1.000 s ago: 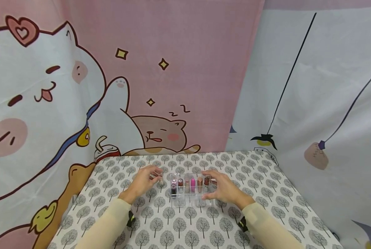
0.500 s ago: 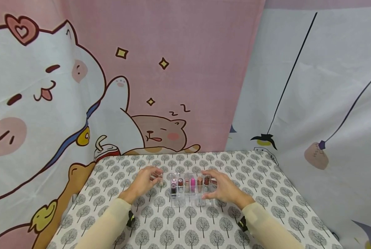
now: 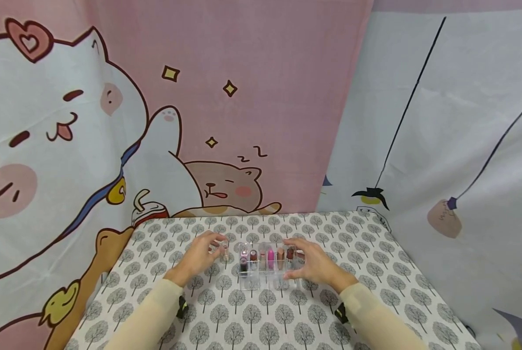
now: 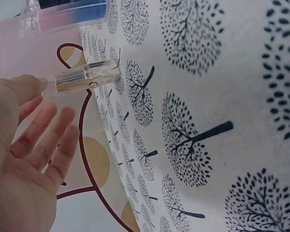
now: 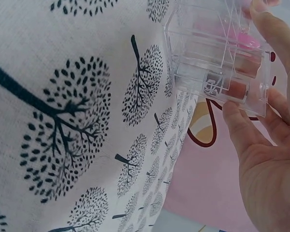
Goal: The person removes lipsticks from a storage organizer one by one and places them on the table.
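Note:
My left hand (image 3: 205, 252) pinches the top end of a clear lipstick tube (image 4: 84, 78) with a gold band between thumb and finger. The tube is upright, its lower end right at the tablecloth, a little left of a clear plastic lipstick organizer (image 3: 267, 282). Lipsticks in several shades stand in the organizer's back row, among them a bright pink one (image 3: 271, 259) and a dark one (image 3: 243, 266) at the left end. My right hand (image 3: 312, 260) grips the organizer's right end, thumb at the front and fingers behind; in the right wrist view its fingertips touch the clear wall (image 5: 253, 104).
The table wears a white cloth (image 3: 252, 316) printed with grey trees. A pink cartoon curtain (image 3: 261, 97) hangs behind the table's far edge, and a pale curtain (image 3: 484, 146) closes off the right side.
My left hand has shifted slightly left with the lipstick tube, and more of the tube shows now. The right hand and the organizer stay nearly in place.

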`<state>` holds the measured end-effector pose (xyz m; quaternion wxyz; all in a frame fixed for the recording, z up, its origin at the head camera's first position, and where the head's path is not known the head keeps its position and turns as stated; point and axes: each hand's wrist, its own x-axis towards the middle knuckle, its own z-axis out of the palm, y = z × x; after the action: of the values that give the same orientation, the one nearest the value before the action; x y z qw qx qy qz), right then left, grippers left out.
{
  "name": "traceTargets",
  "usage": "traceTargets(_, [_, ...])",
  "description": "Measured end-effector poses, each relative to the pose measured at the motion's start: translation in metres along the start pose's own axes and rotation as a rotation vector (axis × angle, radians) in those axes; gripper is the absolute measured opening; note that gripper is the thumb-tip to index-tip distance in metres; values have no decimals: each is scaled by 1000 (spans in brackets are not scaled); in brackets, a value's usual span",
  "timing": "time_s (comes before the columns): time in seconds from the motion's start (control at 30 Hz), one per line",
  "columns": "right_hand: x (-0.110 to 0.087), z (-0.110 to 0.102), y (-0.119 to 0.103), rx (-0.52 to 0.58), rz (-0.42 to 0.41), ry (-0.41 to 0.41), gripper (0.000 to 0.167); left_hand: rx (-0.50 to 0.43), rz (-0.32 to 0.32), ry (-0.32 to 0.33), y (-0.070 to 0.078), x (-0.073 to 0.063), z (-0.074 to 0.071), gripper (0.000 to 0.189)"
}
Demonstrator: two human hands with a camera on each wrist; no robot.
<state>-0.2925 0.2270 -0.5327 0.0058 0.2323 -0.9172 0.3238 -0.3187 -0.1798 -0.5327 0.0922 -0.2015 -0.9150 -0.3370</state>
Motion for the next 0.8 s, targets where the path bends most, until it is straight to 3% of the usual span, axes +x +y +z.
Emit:
traceTargets(0.2, [3,-2,-2,-10,-11,-11,111,59,41,37,3,0,-4,36])
traceTargets(0.47, [2,-6,-8,-53,-22,-53,113,72,46,65,16,-2,-6,41])
traceTargets(0.63, [4,-12,-13,-100,-27,-72,112,75,125,96,26,0,-7,37])
traceTargets(0.8, [4,-14,-14,-106,-28,-90,111,49,249,114,35,-1,-3,36])
